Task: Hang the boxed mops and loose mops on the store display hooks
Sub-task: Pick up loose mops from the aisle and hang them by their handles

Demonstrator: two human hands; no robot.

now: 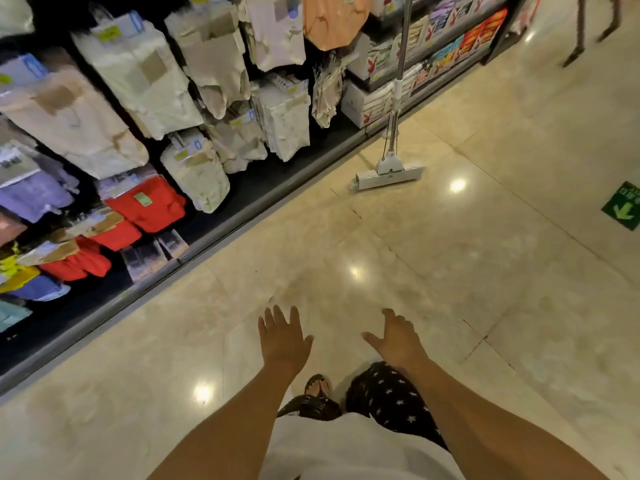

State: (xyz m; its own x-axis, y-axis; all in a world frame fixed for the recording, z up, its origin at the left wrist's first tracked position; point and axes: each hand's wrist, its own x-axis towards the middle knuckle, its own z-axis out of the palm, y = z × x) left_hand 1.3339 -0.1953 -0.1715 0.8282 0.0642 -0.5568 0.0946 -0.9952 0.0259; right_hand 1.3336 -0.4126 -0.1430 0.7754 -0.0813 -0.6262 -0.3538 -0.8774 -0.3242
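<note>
- Glossy beige floor tiles (450,271) fill the near and right of the aisle, ceiling lights glinting off them and a green arrow sticker (621,206) lying flat at the far right.
- Along the left runs a dark shelving rack (242,209), its hooks packed with bagged pale textiles (135,77) up top and red folded packs (149,202) lower down; farther along, boxed goods with a rabbit logo (374,60) sit stacked on shelves.
- And there's our target: one loose mop (389,174) standing far ahead, just beside the rack, its flat white head on the tiles and its metal pole (403,39) rising out of the top of the picture. Whether the pole leans on the shelving I cannot tell.
- No boxed mops in sight from this angle, and no free display hook that I can make out.
- Handling call: it looks light, with a stiff, smooth pole, likely slick, and a head that may swing at its joint. Best guess is to grip the pole around mid-height with one hand and steady it lower down with the other.
- Near the bottom, the left hand (282,336) is stretched forward with palm down and fingers spread, holding nothing.
- The right hand (398,336) matches it, fingers loosely fanned and thumb out, also empty. Both are well apart from the mop.
- Below them a sandalled foot (317,384) and star-print trousers (388,396) show over the tiles.
</note>
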